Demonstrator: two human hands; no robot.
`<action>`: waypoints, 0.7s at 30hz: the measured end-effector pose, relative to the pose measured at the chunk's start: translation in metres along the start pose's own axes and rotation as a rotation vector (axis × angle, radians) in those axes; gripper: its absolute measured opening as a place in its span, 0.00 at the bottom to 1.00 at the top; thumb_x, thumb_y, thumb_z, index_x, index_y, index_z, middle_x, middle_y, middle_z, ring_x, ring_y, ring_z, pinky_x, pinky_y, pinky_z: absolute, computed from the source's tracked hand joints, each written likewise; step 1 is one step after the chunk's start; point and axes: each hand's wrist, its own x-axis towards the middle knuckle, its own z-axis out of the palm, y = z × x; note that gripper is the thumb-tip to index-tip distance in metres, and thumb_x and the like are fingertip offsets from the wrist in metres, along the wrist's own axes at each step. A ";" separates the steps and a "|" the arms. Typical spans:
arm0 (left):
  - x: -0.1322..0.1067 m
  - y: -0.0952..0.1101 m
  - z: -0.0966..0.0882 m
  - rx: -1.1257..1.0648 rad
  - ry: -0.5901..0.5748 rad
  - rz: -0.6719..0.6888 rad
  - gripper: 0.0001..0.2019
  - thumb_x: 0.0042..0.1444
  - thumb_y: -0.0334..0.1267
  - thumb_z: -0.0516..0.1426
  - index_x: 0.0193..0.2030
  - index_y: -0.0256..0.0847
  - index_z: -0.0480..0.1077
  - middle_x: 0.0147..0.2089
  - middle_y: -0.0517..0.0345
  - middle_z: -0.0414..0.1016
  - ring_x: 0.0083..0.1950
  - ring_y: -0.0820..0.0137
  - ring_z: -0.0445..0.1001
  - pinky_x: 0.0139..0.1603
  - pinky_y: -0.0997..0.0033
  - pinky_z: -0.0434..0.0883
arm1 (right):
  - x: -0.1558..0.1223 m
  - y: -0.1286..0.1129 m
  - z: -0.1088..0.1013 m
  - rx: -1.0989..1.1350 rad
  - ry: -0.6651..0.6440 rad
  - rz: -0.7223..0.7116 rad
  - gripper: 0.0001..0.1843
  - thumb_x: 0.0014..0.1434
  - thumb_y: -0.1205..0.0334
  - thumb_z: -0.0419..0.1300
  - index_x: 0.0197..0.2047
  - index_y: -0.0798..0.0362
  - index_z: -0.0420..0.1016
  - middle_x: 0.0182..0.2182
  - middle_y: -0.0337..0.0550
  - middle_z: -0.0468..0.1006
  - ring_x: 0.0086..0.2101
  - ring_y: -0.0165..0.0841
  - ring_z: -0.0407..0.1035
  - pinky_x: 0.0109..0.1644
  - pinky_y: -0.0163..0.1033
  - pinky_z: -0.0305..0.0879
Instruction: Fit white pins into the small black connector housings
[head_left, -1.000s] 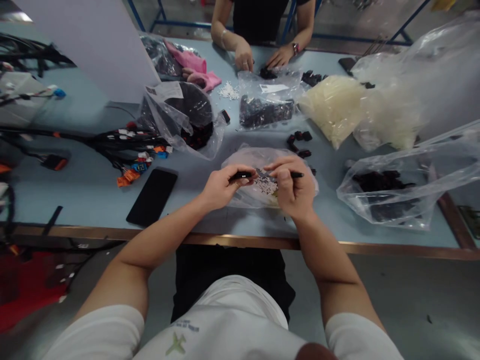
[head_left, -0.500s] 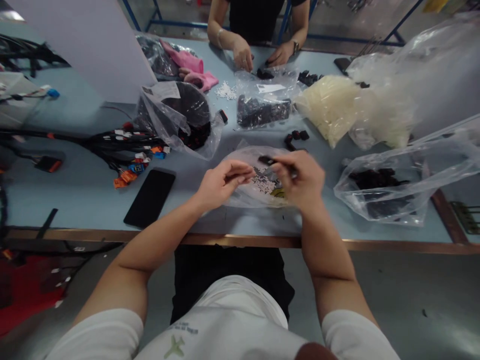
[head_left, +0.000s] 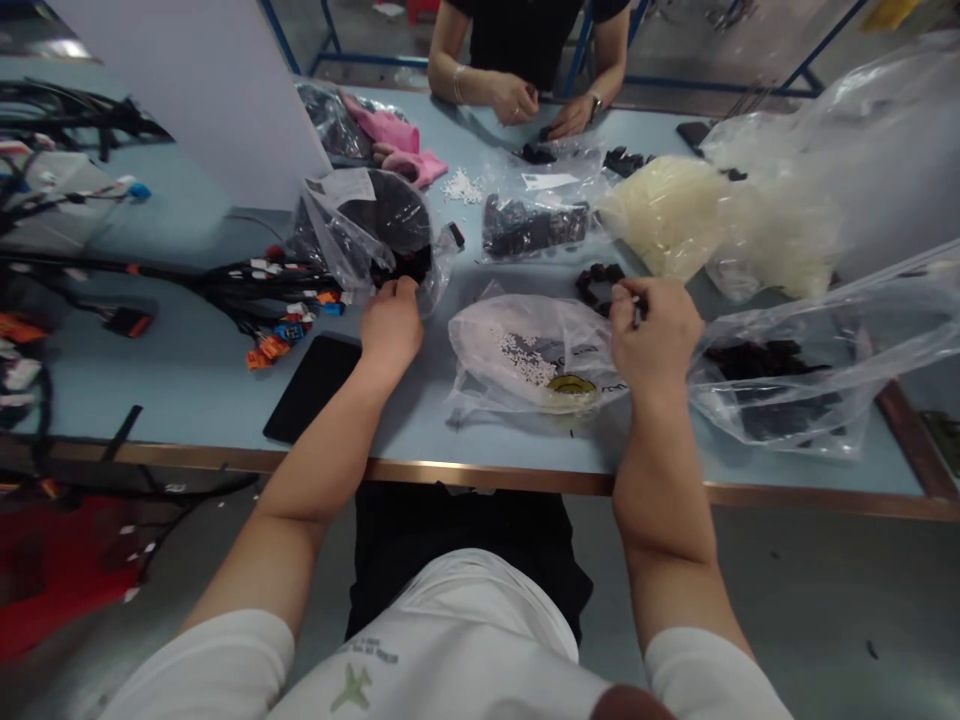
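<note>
My left hand (head_left: pixel 391 325) reaches forward, its fingertips at the black parts in the mouth of a transparent plastic bag (head_left: pixel 360 225), which also holds a round black coil. My right hand (head_left: pixel 654 330) is at the table's right side, pinching a small black connector (head_left: pixel 637 314) just beyond a loose pile of black connectors (head_left: pixel 598 285). Between my hands lies a transparent bag (head_left: pixel 532 355) of small white pieces, with a yellow tape roll (head_left: pixel 571 385) in it. Neither hand touches this bag.
A wire harness with colored connectors (head_left: pixel 262 295) lies left, by a black phone (head_left: pixel 311 385). Bags of black parts (head_left: pixel 772 390) and cream parts (head_left: pixel 667 215) fill the right. Across the table, a co-worker's hands (head_left: pixel 540 110) work near pink gloves (head_left: pixel 397 140).
My hands have moved apart. The left went forward and left to the bag with the coil, and the right went right, towards the loose connectors. The white-piece bag now shows uncovered.
</note>
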 end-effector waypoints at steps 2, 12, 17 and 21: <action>0.002 0.001 0.000 0.126 -0.055 -0.033 0.23 0.68 0.25 0.48 0.64 0.36 0.74 0.61 0.31 0.78 0.59 0.43 0.81 0.60 0.46 0.75 | -0.008 -0.013 -0.003 0.042 0.059 -0.104 0.17 0.75 0.54 0.51 0.48 0.49 0.80 0.41 0.53 0.84 0.44 0.44 0.77 0.50 0.49 0.71; 0.014 0.006 0.009 0.146 -0.079 -0.052 0.24 0.72 0.31 0.45 0.60 0.45 0.80 0.67 0.35 0.73 0.68 0.41 0.71 0.63 0.40 0.71 | -0.031 -0.046 0.012 0.111 -0.090 -0.498 0.16 0.73 0.62 0.52 0.46 0.48 0.84 0.28 0.43 0.81 0.32 0.37 0.73 0.39 0.43 0.62; 0.010 0.008 0.004 0.192 -0.134 0.035 0.26 0.71 0.26 0.43 0.62 0.43 0.78 0.65 0.36 0.76 0.69 0.44 0.69 0.64 0.42 0.70 | -0.029 -0.051 0.009 0.046 -0.357 -0.400 0.18 0.73 0.63 0.52 0.50 0.51 0.84 0.35 0.48 0.84 0.36 0.39 0.75 0.36 0.42 0.59; 0.010 0.011 0.003 0.221 -0.132 -0.023 0.26 0.71 0.26 0.42 0.67 0.35 0.73 0.65 0.29 0.74 0.69 0.42 0.70 0.64 0.43 0.71 | -0.027 -0.058 0.005 -0.059 -0.638 -0.336 0.22 0.69 0.70 0.52 0.58 0.49 0.82 0.51 0.52 0.84 0.44 0.42 0.78 0.36 0.42 0.61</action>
